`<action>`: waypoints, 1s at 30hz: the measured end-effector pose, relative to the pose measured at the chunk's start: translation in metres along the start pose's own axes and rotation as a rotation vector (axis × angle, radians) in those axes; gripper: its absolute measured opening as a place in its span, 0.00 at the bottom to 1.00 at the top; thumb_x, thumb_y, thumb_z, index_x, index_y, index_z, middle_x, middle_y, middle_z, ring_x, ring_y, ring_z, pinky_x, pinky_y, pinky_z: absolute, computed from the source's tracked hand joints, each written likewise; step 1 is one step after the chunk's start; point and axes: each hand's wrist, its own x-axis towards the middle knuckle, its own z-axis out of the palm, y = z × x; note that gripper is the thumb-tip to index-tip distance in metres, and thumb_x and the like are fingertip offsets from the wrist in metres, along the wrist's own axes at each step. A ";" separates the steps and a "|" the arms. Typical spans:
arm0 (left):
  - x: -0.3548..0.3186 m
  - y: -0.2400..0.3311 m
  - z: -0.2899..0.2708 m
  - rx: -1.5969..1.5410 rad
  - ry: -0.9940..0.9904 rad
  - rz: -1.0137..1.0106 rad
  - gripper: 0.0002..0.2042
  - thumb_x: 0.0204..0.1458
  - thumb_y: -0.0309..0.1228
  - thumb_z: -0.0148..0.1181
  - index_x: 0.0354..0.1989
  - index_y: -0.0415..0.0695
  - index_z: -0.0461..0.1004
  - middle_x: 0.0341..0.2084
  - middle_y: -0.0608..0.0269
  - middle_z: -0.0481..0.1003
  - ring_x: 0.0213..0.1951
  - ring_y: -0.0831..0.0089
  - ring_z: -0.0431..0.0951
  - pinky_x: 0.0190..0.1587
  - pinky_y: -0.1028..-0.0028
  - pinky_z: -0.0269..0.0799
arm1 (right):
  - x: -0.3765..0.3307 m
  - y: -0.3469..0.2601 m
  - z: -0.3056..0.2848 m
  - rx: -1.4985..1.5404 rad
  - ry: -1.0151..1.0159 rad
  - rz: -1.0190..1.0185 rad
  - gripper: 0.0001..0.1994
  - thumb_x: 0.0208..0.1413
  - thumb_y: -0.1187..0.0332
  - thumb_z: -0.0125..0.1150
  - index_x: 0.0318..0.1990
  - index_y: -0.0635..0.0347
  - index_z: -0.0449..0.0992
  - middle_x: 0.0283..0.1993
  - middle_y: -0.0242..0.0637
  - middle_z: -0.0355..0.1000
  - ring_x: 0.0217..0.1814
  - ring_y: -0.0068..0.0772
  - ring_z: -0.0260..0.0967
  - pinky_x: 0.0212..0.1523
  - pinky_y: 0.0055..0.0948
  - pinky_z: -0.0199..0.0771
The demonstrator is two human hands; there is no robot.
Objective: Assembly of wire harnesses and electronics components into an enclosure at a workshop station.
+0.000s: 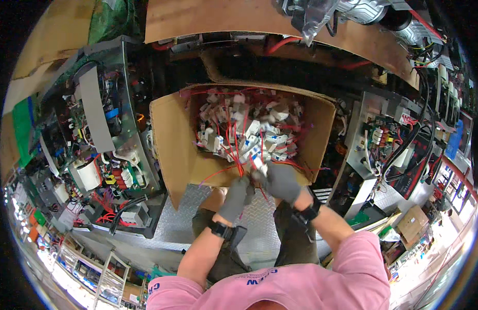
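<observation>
Both my hands wear grey gloves and work over the near edge of an open cardboard box. Inside lies a heap of small white parts with blue marks and thin red wires. My left hand is closed around a bundle of red wires that run up toward the heap. Just to its right, my right hand is closed at a white part with a blue mark, in front of the heap. The fingertips of both hands are partly hidden and a little blurred.
Opened electronic units with circuit boards and cables stand to the left and right. A cardboard sheet and bagged metal parts lie beyond the box. Under my legs is a patterned metal floor.
</observation>
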 end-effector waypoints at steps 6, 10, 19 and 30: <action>-0.002 -0.008 0.013 0.783 0.017 0.770 0.14 0.56 0.41 0.41 0.28 0.45 0.69 0.15 0.70 0.64 0.15 0.79 0.63 0.17 0.80 0.56 | -0.012 0.048 0.042 -0.075 -0.032 0.121 0.20 0.49 0.51 0.51 0.38 0.61 0.66 0.26 0.47 0.69 0.28 0.49 0.67 0.27 0.42 0.65; 0.006 0.026 0.014 0.110 -0.173 -0.006 0.17 0.55 0.44 0.42 0.22 0.44 0.65 0.12 0.71 0.62 0.13 0.79 0.61 0.15 0.78 0.56 | -0.020 0.063 0.032 -0.122 -0.010 0.102 0.17 0.51 0.56 0.49 0.37 0.63 0.67 0.28 0.45 0.70 0.30 0.47 0.68 0.32 0.37 0.67; -0.016 -0.020 0.038 0.882 -0.207 0.169 0.12 0.53 0.37 0.43 0.29 0.39 0.66 0.19 0.62 0.69 0.23 0.74 0.71 0.22 0.74 0.65 | 0.037 0.051 0.075 0.475 -0.304 0.304 0.20 0.52 0.52 0.45 0.35 0.62 0.71 0.30 0.51 0.70 0.34 0.50 0.69 0.34 0.37 0.67; 0.006 -0.006 0.022 -0.142 -0.274 -0.192 0.17 0.52 0.42 0.46 0.42 0.41 0.68 0.38 0.58 0.72 0.37 0.69 0.73 0.42 0.71 0.69 | -0.021 0.011 0.080 -0.527 0.101 -0.440 0.11 0.44 0.64 0.50 0.31 0.62 0.71 0.22 0.45 0.70 0.25 0.43 0.70 0.24 0.37 0.68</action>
